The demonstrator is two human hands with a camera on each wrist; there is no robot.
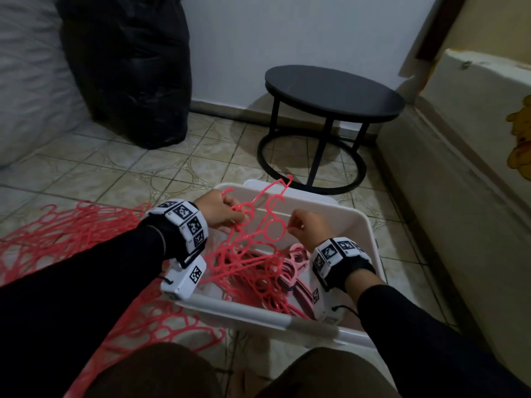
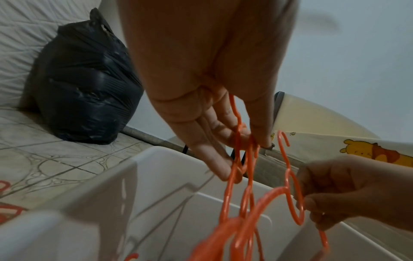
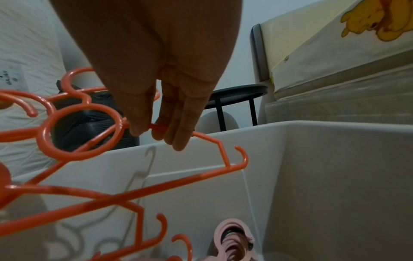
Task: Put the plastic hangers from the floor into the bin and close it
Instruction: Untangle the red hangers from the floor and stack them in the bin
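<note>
A white plastic bin (image 1: 356,222) stands open on the tiled floor before me. Over it my left hand (image 1: 221,212) pinches the hooks of a bunch of red hangers (image 1: 247,254), whose lower ends hang into the bin. My right hand (image 1: 309,225) pinches one hanger (image 1: 274,228) of that bunch beside its ring. In the left wrist view the left fingers (image 2: 214,159) clasp the orange-red hooks (image 2: 239,159). In the right wrist view the thumb and fingers (image 3: 178,130) nip the hanger's shoulder (image 3: 201,136). Pink hangers (image 3: 232,242) lie at the bin's bottom. More red hangers (image 1: 66,237) are spread on the floor to my left.
A round black side table (image 1: 333,90) stands just beyond the bin. A full black bag (image 1: 129,67) leans against the wall at the back left, beside a white mattress (image 1: 26,81). A cream bed edge with a cartoon bear (image 1: 488,139) runs along the right.
</note>
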